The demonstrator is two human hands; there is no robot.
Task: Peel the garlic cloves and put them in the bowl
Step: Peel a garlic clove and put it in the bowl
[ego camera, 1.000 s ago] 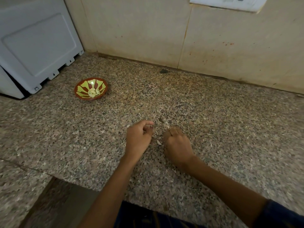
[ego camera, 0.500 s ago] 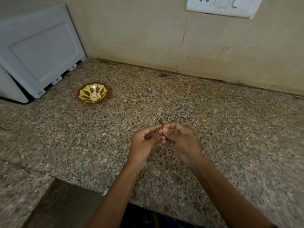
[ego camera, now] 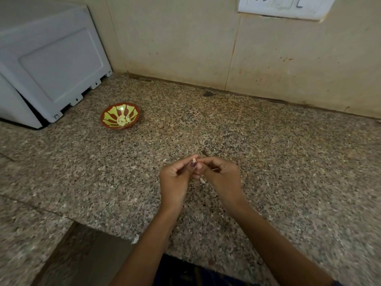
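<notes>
The peeling step was in hand: the left hand point(ego camera: 175, 178) and the right hand point(ego camera: 223, 176) met above the granite countertop point(ego camera: 288, 162), fingers of both curled, pinching one small pale garlic clove point(ego camera: 194, 161) between their tips. I could not tell how much skin was left on it, because the clove was tiny and half hidden. The next move, in my judgement, called for a fine pull with the nails to strip the thin papery skin, then a carry to the far left. There stood the bowl point(ego camera: 107, 122), round and shallow, brown rim with yellow-green petals, with a few smooth pale peeled cloves point(ego camera: 123, 120) in its middle. A dry peel scrap point(ego camera: 202, 180) lay on the speckled stone under the hands
</notes>
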